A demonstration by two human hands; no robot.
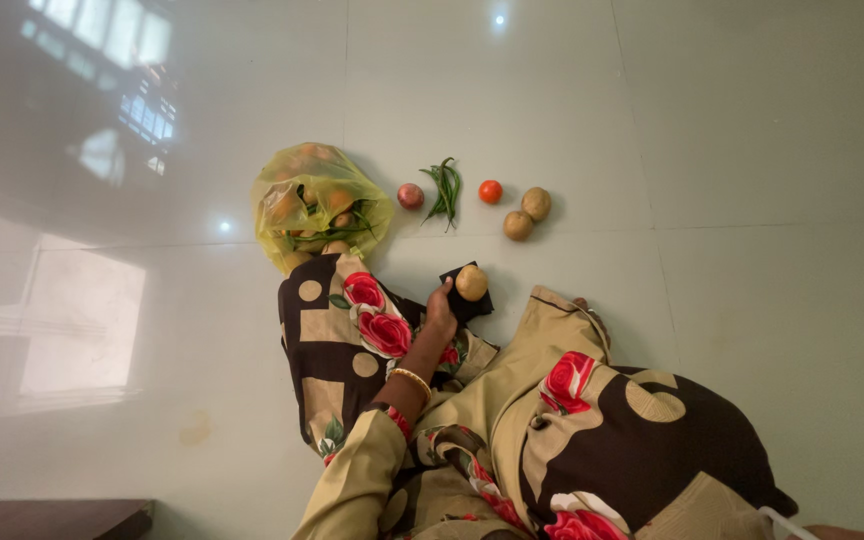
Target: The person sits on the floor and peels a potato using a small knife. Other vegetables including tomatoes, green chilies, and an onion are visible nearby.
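Pale floor tiles carry a potato [471, 282] set on a small black scale [464, 303], steadied by the left hand [440, 312] with fingers curled at its edge; the right hand is unseen.

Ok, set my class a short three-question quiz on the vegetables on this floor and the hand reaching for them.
1. Which lies nearest the left hand: A the tomato, B the potato resting on the black slab, C the green chillies?
2. True or false: in the picture, the yellow-green bag lies to the right of the tomato.
3. How many loose potatoes lie just beside the tomato?
Key: 1 B; 2 false, the bag is to its left; 3 two.
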